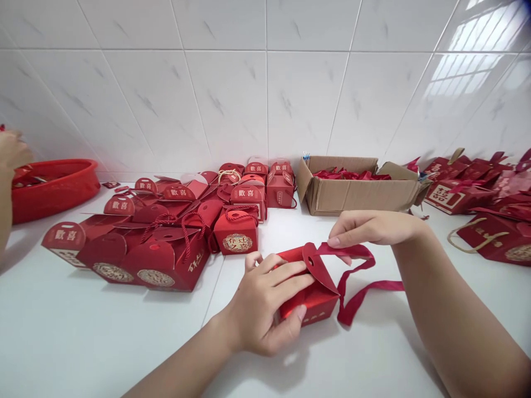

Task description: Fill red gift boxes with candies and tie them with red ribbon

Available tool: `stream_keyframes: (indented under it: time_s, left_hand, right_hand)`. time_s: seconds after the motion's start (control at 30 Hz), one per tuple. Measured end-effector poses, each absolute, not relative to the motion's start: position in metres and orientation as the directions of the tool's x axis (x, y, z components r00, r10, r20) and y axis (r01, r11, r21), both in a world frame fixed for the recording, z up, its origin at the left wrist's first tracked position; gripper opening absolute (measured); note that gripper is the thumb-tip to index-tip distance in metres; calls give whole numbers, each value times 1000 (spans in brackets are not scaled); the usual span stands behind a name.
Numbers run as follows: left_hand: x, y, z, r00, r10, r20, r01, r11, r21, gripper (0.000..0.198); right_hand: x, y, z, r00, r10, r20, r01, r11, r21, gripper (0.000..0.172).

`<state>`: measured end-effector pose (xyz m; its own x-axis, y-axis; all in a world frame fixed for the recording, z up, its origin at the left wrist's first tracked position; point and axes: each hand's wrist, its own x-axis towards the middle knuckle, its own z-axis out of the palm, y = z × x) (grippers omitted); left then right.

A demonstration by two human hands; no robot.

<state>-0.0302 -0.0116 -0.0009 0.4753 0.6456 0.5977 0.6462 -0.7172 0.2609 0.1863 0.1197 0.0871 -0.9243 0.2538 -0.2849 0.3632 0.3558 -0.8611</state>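
A small red gift box sits on the white floor in front of me. My left hand wraps around its left side and pinches its handle flaps together. A dark red ribbon runs from the slot in the flaps and trails to the right on the floor. My right hand pinches the ribbon's end just above the flaps.
A pile of several red gift boxes lies to the left. An open cardboard carton with red ribbons stands against the tiled wall. More red boxes sit at right. A red basin and another person's hand are at far left.
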Motion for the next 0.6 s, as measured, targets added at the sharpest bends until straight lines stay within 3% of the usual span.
stream_keyframes:
  time_s: [0.27,0.6]
  left_hand:
    - [-30,-11,-1,483,639,598,658,-716,234,38]
    - [-32,-12,0,482,653,584,672,-703,232,40]
  right_hand:
    - [179,120,83,-926,202,-318,369,307,-877,38]
    - [162,112,78,-904,176,-389,427,381,-820,32]
